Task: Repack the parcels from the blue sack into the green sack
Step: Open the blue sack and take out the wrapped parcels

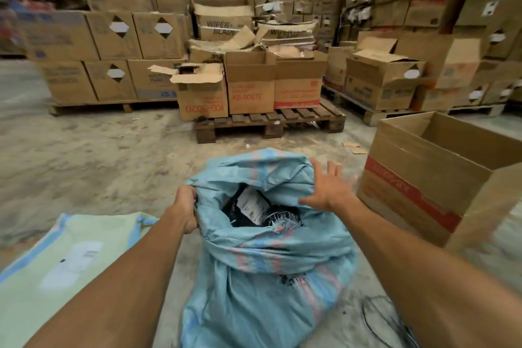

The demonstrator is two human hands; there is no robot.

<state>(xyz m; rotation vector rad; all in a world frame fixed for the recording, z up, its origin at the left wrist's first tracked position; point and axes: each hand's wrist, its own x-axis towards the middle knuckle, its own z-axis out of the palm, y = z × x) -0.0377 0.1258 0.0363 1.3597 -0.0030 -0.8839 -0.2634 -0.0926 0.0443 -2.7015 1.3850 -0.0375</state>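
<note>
- A blue sack (268,277) of woven plastic, with faint pink and blue stripes, is seen standing on a dusty, stained concrete floor (99,164) in a storeroom; its mouth is open and its rim is crumpled.
- The left edge of the blue sack's mouth is bunched and gripped by the left hand (185,210), its fingers curled around the fabric.
- The right hand (327,186) is held at the far right edge of the blue sack's mouth, fingers spread and nothing grasped; whether it touches the fabric cannot be told.
- Inside the blue sack, a black-wrapped parcel (248,206) with a white printed label is visible.
- To the left of the blue sack, a pale green sack (65,263) with blue edging is laid flat on the floor.
- To the right of the blue sack, a large open cardboard box (418,183) with a red band is set.
- Near the blue sack's lower right side, a thin black cord (378,316) is seen on the floor.
- Beyond the blue sack, a wooden pallet (268,121) is loaded with brown cartons, some torn open.
- Behind the pallet and to both sides, stacked cartons (113,37) are piled high, filling the room's far end.
</note>
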